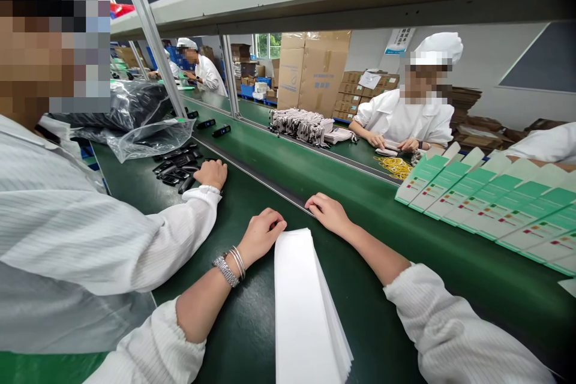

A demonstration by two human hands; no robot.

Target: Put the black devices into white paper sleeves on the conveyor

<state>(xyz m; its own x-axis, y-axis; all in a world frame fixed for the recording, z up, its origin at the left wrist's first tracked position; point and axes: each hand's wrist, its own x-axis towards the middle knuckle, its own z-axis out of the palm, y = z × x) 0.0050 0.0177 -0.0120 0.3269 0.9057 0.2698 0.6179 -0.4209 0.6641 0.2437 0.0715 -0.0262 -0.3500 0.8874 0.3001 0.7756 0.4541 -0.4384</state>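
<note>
Our left hand (263, 233) is curled at the far left corner of the paper stack (299, 306); we cannot tell whether thumb and fingers grip the sheets or merely rest against them. Our right hand (330, 213) is apart from the stack, fingers loosely bent near the metal rail (252, 179), with nothing seen in its hold. The stack lies on the green desk (234, 330) between our forearms, its near end running out of view.

Step, as we judge it: handling or squaring the sheets. The next move on them calls for the right hand to come back to the loose side, so both edges can be aligned.

Appearance: long, narrow, white, no print visible; the layers fan out toward the near right (the far end sits much tighter).

Beyond, at left, a co-worker's hand (211, 174) lies beside black devices (177, 163). Past the rail runs a green belt (274, 159), with green-and-white boxes (490, 201) leaning in a row at right.
</note>
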